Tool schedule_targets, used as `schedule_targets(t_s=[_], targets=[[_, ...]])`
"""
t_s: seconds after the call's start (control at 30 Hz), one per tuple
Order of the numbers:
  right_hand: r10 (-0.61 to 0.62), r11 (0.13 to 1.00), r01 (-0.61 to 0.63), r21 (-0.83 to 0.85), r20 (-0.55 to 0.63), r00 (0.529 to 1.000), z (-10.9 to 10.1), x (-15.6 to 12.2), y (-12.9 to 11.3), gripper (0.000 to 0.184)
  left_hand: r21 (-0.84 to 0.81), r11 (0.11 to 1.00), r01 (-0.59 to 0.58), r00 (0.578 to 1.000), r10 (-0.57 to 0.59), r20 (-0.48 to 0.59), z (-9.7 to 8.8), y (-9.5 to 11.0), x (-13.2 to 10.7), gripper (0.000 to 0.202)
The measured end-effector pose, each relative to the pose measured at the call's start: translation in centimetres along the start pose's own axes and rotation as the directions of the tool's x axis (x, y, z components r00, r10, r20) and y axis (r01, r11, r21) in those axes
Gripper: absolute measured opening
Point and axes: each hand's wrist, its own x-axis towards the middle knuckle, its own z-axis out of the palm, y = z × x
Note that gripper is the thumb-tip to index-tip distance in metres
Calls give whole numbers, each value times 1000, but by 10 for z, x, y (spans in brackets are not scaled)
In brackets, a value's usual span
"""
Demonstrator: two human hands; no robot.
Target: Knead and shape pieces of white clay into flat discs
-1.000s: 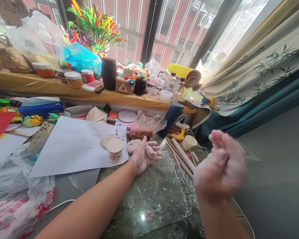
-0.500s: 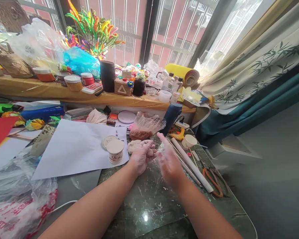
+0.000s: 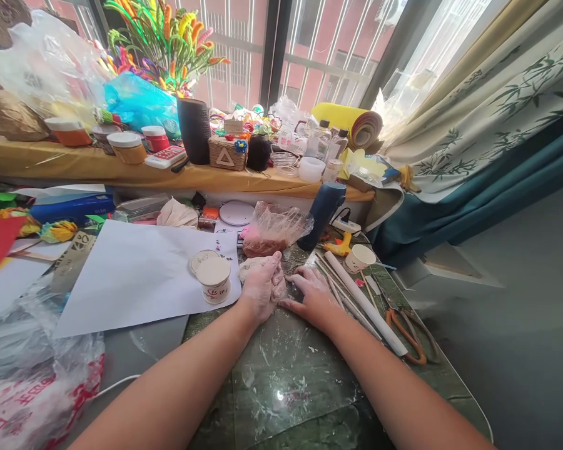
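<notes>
Both of my hands are coated with white residue over the dark green table. My left hand (image 3: 261, 289) stands on its side, thumb up and fingers curled inward; what they close on, if anything, I cannot make out. Just behind it lies a pale, clay-like lump (image 3: 248, 267), partly hidden by the hand. My right hand (image 3: 313, 295) rests palm down close to the right, thumb and fingers apart, with a gap between them. A clear plastic bag (image 3: 281, 222) with reddish-brown material (image 3: 263, 247) sits beyond the hands.
A lidded paper cup (image 3: 216, 284) stands on the white paper (image 3: 131, 275) at left. To the right are a white rod (image 3: 368, 306), thin sticks, orange-handled scissors (image 3: 410, 340), a paper cup (image 3: 360, 258) and a yellow glue gun (image 3: 338, 245). A dark blue bottle (image 3: 323, 215) stands behind.
My right hand has turned from upright to palm down, lowering to the table. My left hand has rolled thumb up, its fingers still curled. The view has shifted slightly.
</notes>
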Motion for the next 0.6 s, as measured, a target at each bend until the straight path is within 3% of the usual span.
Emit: schedule_targets(t_s=[0.1, 0.27, 0.47, 0.6], targets=[[-17, 999, 18, -46, 4, 1000, -3, 9, 7, 46, 50, 999, -3, 1000, 5, -23, -3, -3, 0, 49], [-81, 989, 88, -122, 63, 995, -12, 28, 18, 50, 65, 997, 43, 999, -42, -13, -7, -7, 2, 45], [-238, 948, 273, -162, 208, 949, -19, 53, 25, 31, 72, 995, 64, 998, -63, -20, -8, -7, 3, 45], [-274, 931, 318, -178, 235, 933, -19, 64, 28, 21, 80, 994, 71, 997, -70, -19, -9, -6, 2, 46]])
